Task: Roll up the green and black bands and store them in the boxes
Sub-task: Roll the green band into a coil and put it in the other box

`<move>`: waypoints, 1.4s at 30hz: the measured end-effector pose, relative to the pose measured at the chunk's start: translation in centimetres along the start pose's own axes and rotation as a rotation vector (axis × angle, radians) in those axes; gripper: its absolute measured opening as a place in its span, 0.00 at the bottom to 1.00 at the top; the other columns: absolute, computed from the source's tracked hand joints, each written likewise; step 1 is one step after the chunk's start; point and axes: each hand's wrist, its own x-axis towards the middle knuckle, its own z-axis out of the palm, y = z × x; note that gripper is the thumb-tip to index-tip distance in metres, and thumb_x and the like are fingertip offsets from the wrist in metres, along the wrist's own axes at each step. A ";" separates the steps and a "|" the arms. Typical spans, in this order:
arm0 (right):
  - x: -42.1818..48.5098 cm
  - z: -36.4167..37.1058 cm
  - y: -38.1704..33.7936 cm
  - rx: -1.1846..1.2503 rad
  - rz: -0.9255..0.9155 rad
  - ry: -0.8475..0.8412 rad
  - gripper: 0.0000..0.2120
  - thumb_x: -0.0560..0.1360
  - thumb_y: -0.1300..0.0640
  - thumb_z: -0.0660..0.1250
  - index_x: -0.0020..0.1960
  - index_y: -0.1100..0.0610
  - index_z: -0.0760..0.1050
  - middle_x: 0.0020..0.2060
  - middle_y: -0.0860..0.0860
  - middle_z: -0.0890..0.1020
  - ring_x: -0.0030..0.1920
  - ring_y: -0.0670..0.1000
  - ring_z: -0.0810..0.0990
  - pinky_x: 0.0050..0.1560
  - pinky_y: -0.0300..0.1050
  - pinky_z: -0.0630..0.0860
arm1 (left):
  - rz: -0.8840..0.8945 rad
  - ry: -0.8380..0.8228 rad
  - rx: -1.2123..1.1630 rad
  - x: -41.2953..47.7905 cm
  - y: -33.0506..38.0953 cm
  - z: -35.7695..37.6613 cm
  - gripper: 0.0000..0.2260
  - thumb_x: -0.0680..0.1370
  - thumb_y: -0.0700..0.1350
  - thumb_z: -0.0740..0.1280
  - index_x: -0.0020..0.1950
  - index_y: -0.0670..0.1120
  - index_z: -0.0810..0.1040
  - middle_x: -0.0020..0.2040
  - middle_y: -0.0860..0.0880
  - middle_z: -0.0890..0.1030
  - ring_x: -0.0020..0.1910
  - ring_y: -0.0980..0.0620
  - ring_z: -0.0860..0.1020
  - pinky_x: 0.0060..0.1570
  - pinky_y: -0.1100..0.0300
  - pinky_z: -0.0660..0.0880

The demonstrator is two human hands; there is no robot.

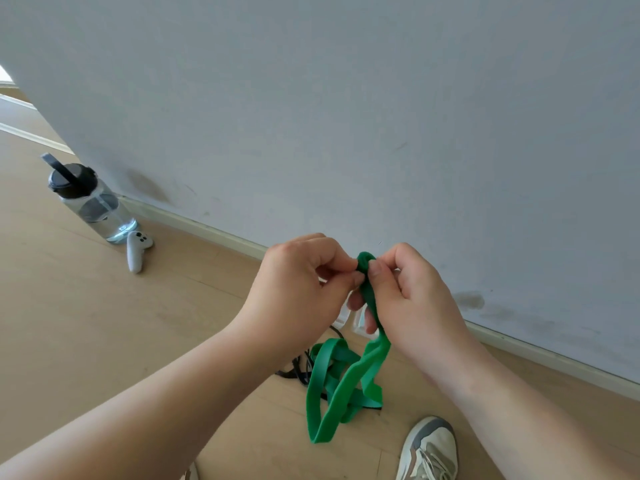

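**A:** Start with what lies around you in the head view.

**B:** At the left of the frame a clear water bottle with a dark lid and straw stands on the pale wood floor, and a white controller leans just beside its base. A grey-white wall fills the upper frame, with a skirting board running along its foot. Your shoe shows at the lower right. Between your hands, low down, you can glimpse clear plastic boxes, but your fingers and the band hide most of them, so their shape cannot be told.

**A:** And your fingers?

**B:** Your left hand and right hand meet at the centre of the frame. Both are curled tight, thumb and forefinger pinching the top end of the green band, where a small rolled knob of it sits between your fingertips. Your right hand's lower fingers also touch the strip hanging below.

**A:** Where does the rest go?

**B:** It drops from your hands to the floor at lower centre, lying in loose flat loops. It looks matte and rubbery. The black band lies partly beneath it, thin dark strands showing at its left edge.
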 end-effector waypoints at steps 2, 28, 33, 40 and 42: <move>0.0 -0.4 0.1 -0.042 -0.024 -0.063 0.10 0.86 0.53 0.58 0.46 0.52 0.69 0.37 0.51 0.86 0.28 0.48 0.78 0.32 0.43 0.75 | -0.090 -0.052 -0.032 0.2 0.0 -0.5 0.05 0.74 0.40 0.78 0.43 0.49 0.84 0.38 0.55 0.85 0.38 0.59 0.84 0.41 0.68 0.79; 1.6 -1.8 -0.1 0.711 0.286 -0.396 0.24 0.80 0.47 0.67 0.64 0.66 0.76 0.58 0.66 0.82 0.54 0.61 0.85 0.51 0.53 0.81 | 0.265 -0.003 0.186 0.5 0.8 -1.5 0.07 0.74 0.36 0.76 0.43 0.44 0.81 0.39 0.57 0.76 0.36 0.66 0.75 0.34 0.76 0.67; 2.4 -2.7 0.5 0.717 0.286 -0.548 0.30 0.80 0.46 0.67 0.67 0.71 0.73 0.50 0.58 0.79 0.48 0.53 0.81 0.49 0.45 0.80 | 0.297 -0.039 0.175 0.8 0.5 -1.6 0.08 0.74 0.39 0.77 0.41 0.48 0.79 0.39 0.55 0.77 0.39 0.54 0.77 0.35 0.66 0.69; 2.5 -4.6 1.1 0.639 0.274 -0.664 0.20 0.79 0.53 0.67 0.62 0.70 0.77 0.49 0.61 0.82 0.50 0.57 0.83 0.52 0.46 0.81 | 0.297 -0.162 0.120 1.3 0.8 -1.7 0.12 0.70 0.42 0.81 0.37 0.52 0.79 0.38 0.56 0.78 0.37 0.53 0.78 0.34 0.65 0.72; 2.3 -4.7 1.3 0.607 0.281 -0.693 0.16 0.79 0.53 0.67 0.57 0.65 0.81 0.48 0.60 0.83 0.51 0.57 0.83 0.56 0.48 0.80 | 0.302 -0.180 0.116 1.2 0.8 -1.5 0.12 0.69 0.42 0.82 0.36 0.52 0.79 0.38 0.57 0.78 0.35 0.53 0.78 0.34 0.63 0.73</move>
